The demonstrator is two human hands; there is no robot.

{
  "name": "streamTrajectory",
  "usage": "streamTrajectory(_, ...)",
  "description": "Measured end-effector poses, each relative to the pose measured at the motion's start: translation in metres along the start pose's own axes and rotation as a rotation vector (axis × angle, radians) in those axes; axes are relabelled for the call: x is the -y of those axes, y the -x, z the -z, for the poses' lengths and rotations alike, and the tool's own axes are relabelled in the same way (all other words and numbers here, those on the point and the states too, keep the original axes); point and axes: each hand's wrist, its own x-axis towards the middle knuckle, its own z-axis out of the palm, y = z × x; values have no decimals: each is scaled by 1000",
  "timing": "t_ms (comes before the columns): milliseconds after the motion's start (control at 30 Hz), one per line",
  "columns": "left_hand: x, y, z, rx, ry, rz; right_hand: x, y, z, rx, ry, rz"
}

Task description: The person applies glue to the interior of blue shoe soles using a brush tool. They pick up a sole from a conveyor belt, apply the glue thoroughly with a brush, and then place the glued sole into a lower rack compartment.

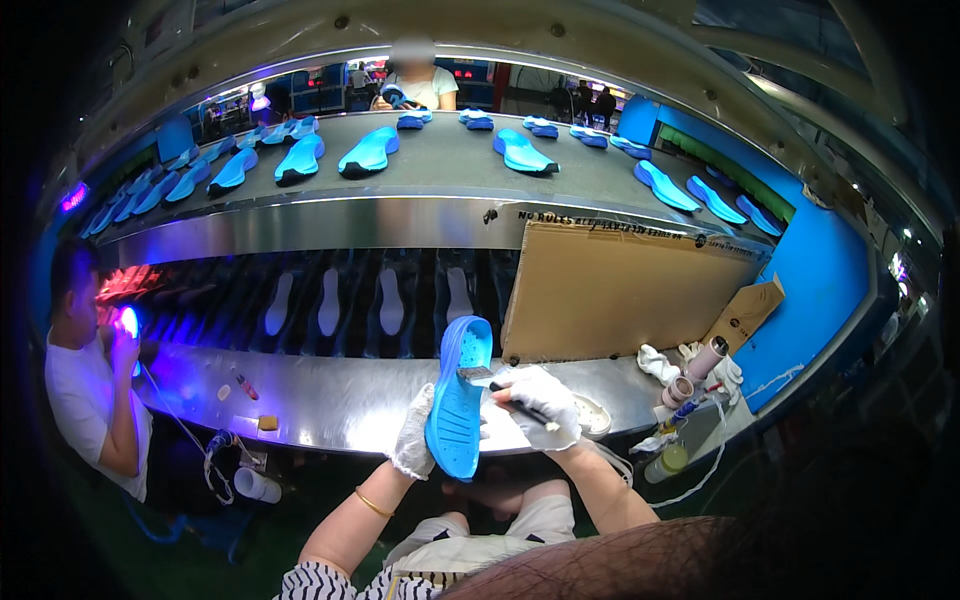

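A bright blue shoe sole (456,420) stands nearly upright in front of me, its hollow inner side facing me. My left hand (412,440), in a white glove, is closed on the sole's left edge. A brush (476,374) with a dark handle is gripped in my gloved right hand (548,402). Its bristles touch, or nearly touch, the sole's inside around the middle. Just right of my right hand, a white dish (594,416) rests on the metal bench ledge (335,395); my hand hides part of it.
Blue soles (370,152) line the conveyor belt (430,160) ahead. Below it, pale sole-shaped pieces (389,300) lie on a dark rack. A cardboard sheet (625,290) leans at the right, near spools (708,356) and white cloths (658,364). A co-worker (95,390) sits at the left.
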Motion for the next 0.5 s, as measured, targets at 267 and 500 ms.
streamTrajectory(267,-62,-19,-63,-12,-100,-162,13,18,34,38,-51,-72)
streamTrajectory(500,-196,-103,-141,172,-6,-326,29,15,51,-265,-95,-118)
